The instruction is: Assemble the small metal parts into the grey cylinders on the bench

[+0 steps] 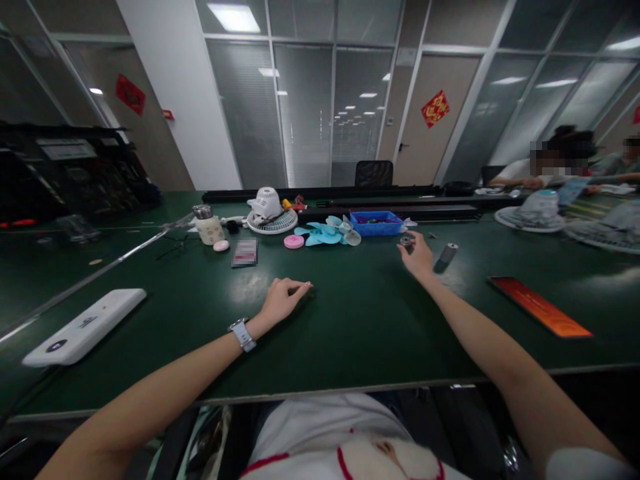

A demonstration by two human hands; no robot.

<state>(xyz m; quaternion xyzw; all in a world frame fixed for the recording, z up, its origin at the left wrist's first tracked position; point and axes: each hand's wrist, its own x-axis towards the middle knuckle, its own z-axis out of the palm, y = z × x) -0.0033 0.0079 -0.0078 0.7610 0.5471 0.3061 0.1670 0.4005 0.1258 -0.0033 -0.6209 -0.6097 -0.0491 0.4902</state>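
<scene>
My right hand point(418, 257) is raised near the blue tray, its thumb and fingers closed round a small grey round metal part point(407, 241). The fingers partly hide this part, and its exact kind does not show. Just right of that hand, a grey metal cylinder point(448, 252) stands on the green table point(350, 333). My left hand point(281, 301), with a watch point(243, 334) at the wrist, rests on the table at centre left. Its fingers are drawn together and nothing shows in them.
At the back lie light-blue fan blades point(325, 232), a pink round piece point(294, 241), a blue tray point(376, 224) and a white fan part point(266, 203). A jar point(209, 227) stands left, beyond a white power strip-like box point(85, 327). An orange-screened phone point(540, 305) lies right. People sit far right.
</scene>
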